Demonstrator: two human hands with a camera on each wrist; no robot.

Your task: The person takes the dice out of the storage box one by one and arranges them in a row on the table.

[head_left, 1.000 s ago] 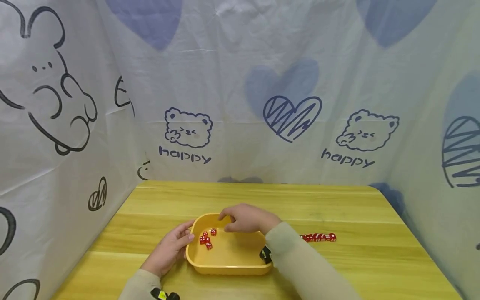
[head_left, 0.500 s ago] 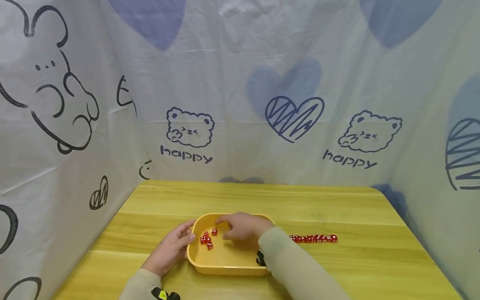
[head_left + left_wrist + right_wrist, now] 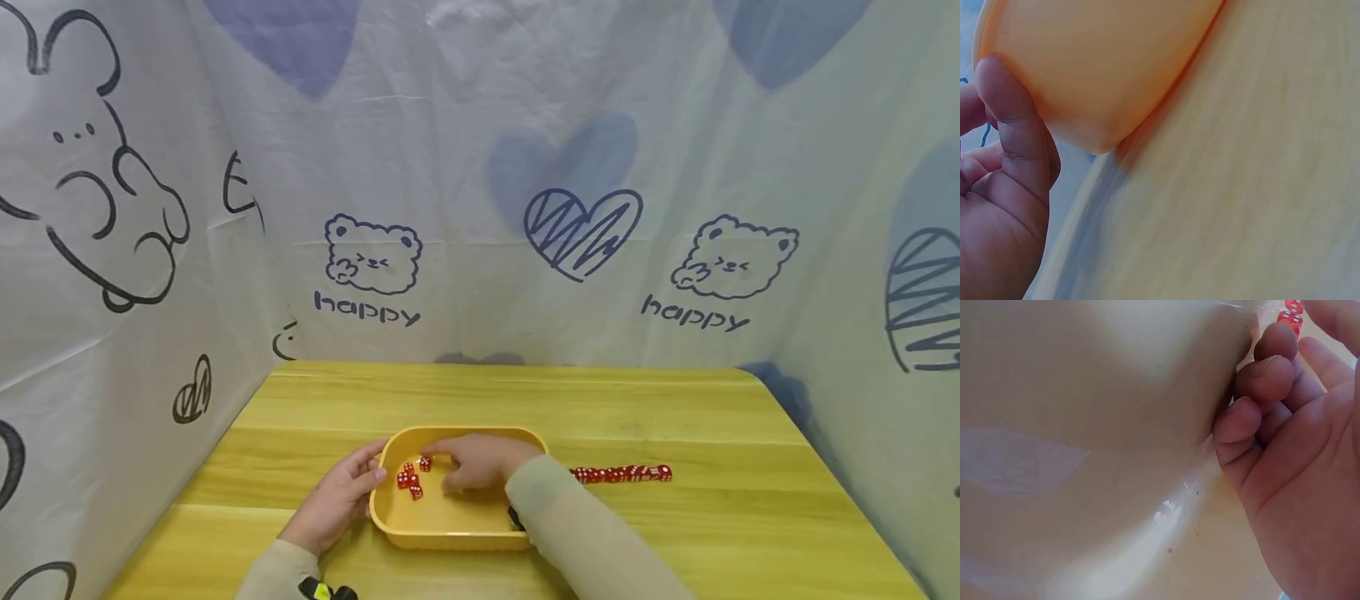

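My left hand grips the left end of a yellow plastic tub, its thumb at the rim and the other fingers behind the wall. The left wrist view shows that thumb pressed against the tub wall. Inside the tub, several red dice with white pips lie at the left. My right hand is lowered into the tub, index finger stretched toward the rearmost die, thumb apart from it. In the right wrist view its other fingers are bent, and red dice show beyond them.
Right of the tub, a row of red dice lies on the yellow wood-grain table, its left end hidden by the right arm. White printed cloth hangs behind and on both sides.
My right hand has dropped deeper into the tub and shifted slightly left, closer to the dice. More of the dice row has come into sight. The left hand keeps its grip.
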